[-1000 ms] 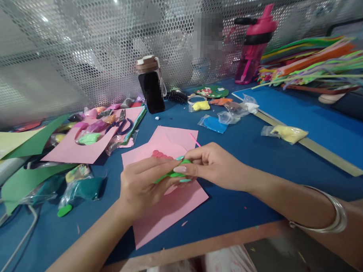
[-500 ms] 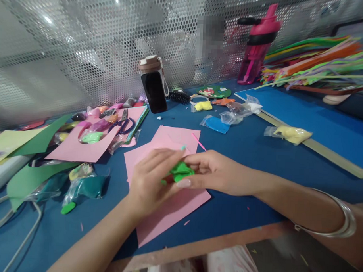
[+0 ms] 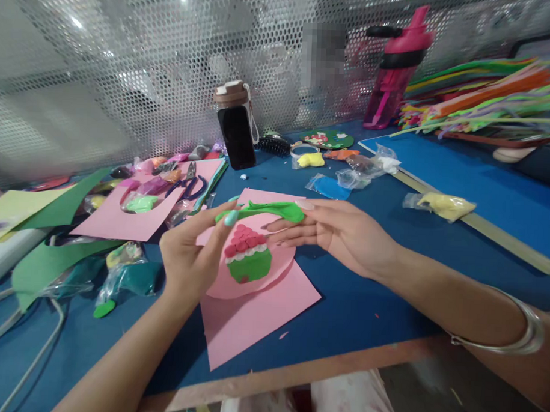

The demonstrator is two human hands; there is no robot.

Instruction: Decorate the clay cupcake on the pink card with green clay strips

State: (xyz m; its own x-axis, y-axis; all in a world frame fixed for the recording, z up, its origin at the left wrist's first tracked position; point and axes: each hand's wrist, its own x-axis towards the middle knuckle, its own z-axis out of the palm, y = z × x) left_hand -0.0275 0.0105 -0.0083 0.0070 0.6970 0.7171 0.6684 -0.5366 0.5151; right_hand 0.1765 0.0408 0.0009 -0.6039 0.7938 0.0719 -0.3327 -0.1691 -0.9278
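Observation:
My left hand and my right hand hold a piece of bright green clay stretched into a strip between them, each pinching one end above the blue table. Below the strip lies a pink paper disc bearing a clay cupcake: green base, white band, red dots on top. The disc rests on pink paper sheets.
A black phone leans on a bottle at the mesh wall. A pink bottle stands at back right beside coloured foam strips. Bagged clay lumps, scissors, pink and green paper lie around.
The hands have lifted and drawn apart, pulling the green clay from a small lump into a long strip. The clay cupcake on the pink disc is now uncovered.

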